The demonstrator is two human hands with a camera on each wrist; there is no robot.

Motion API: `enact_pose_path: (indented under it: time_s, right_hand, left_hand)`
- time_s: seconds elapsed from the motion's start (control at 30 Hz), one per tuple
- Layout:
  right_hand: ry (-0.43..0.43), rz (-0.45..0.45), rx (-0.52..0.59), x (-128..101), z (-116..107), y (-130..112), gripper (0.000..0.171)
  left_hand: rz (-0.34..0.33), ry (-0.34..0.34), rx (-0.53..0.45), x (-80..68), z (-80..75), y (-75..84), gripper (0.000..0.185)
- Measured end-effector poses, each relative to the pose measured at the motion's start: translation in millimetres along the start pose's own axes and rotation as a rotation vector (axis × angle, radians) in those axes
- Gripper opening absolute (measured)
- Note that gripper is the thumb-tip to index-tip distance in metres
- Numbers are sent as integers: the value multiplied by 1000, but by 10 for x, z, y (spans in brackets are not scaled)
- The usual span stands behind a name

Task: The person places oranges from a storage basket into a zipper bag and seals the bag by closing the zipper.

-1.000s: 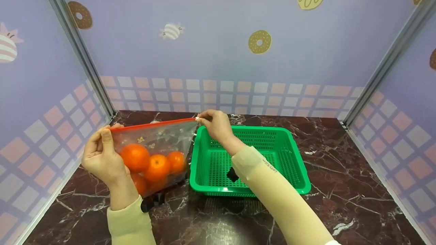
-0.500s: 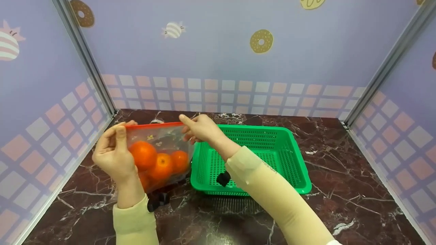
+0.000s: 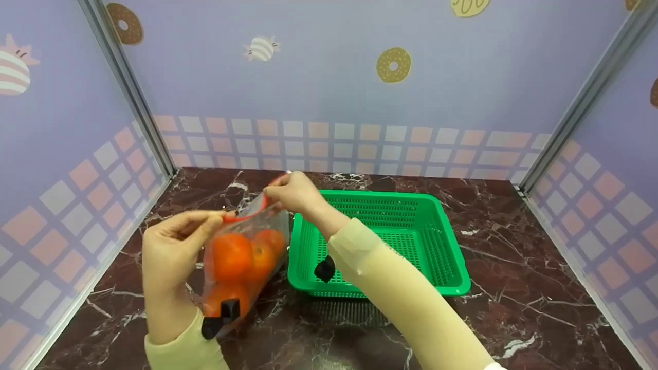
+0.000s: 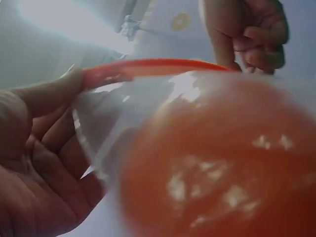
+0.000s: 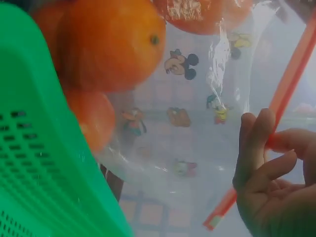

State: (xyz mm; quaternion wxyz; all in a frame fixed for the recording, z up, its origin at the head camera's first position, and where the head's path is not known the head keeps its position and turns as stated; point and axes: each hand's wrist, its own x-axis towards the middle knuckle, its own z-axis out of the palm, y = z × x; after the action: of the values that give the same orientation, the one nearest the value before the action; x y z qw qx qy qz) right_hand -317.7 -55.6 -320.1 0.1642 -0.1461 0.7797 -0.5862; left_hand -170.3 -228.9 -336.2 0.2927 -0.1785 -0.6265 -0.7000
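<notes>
A clear zip bag (image 3: pixel 277 218) with a red top strip and small cartoon prints holds several oranges (image 3: pixel 232 256). It hangs left of the green basket, and its strip bends between the two hands. My left hand (image 3: pixel 172 246) pinches the near left corner of the strip between thumb and fingers. My right hand (image 3: pixel 297 192) pinches the strip near its far right end. In the right wrist view the right fingers (image 5: pixel 256 143) close on the red strip, whose end sticks out below them. The left wrist view shows the left thumb on the strip and one blurred orange close up.
A green perforated basket (image 3: pixel 452 246) stands on the dark marbled table (image 3: pixel 519 303) right of the bag, partly under the right forearm. Patterned panels (image 3: pixel 329 77) enclose the back and both sides. Black wrist mounts (image 3: pixel 325 269) sit on both cuffs.
The right hand has slid left along the strip from its end. The left hand has come lower and rightward; the strip, straight before, now bends, and the bag has turned.
</notes>
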Motion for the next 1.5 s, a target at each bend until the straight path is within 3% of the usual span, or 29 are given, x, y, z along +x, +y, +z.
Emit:
enact_pose_path:
  time_s: [0.13, 0.23, 0.3, 0.43, 0.53, 0.6, 0.7, 0.8, 0.87, 1.0, 1.07, 1.17, 1.27, 1.37, 1.5]
  right_hand:
    - [23, -117, 0, -38, 151, -63, 12]
    - [3, -185, 5, -67, 221, -115, 14]
    - [-19, -221, -2, -78, 240, -137, 15]
    - [-68, -261, -7, -68, 216, -136, 18]
    - [-116, -277, -20, -48, 180, -104, 22]
    - [-151, -283, -37, -35, 163, -73, 25]
    - [-188, -293, -75, -25, 151, -30, 27]
    - [-223, -297, -112, -27, 141, -11, 28]
    - [-254, -299, -132, -34, 126, -14, 28]
    - [-328, -292, -206, -73, 78, -49, 29]
    - [-351, -280, -307, -116, 51, -86, 30]
    - [-360, -222, -548, -215, 2, -170, 27]
    - [-377, -137, -814, -309, -57, -260, 13]
    - [-388, -70, -969, -368, -116, -325, 33]
    - [-298, -54, -977, -394, -185, -359, 55]
  left_hand:
    - [-36, -134, 235, -92, -3, 138, 11]
    - [-34, -162, 355, -123, 36, 186, 13]
    - [-51, -105, 315, -106, 49, 184, 12]
    - [-38, 134, 154, 14, -7, 45, 18]
    - [-66, 274, 220, 124, -105, -145, 30]
    - [-129, 302, 301, 179, -178, -271, 38]
    - [-236, 288, 385, 227, -286, -425, 49]
    - [-321, 308, 340, 255, -367, -530, 55]
    - [-350, 368, 283, 266, -406, -590, 55]
    - [-285, 515, 118, 289, -433, -678, 28]
    - [-247, 574, 69, 295, -435, -698, 13]
    - [-245, 647, 55, 298, -456, -694, 9]
    - [-257, 714, 82, 298, -491, -690, 8]
    - [-236, 762, 43, 301, -511, -690, 11]
    - [-182, 822, -38, 312, -523, -711, 6]
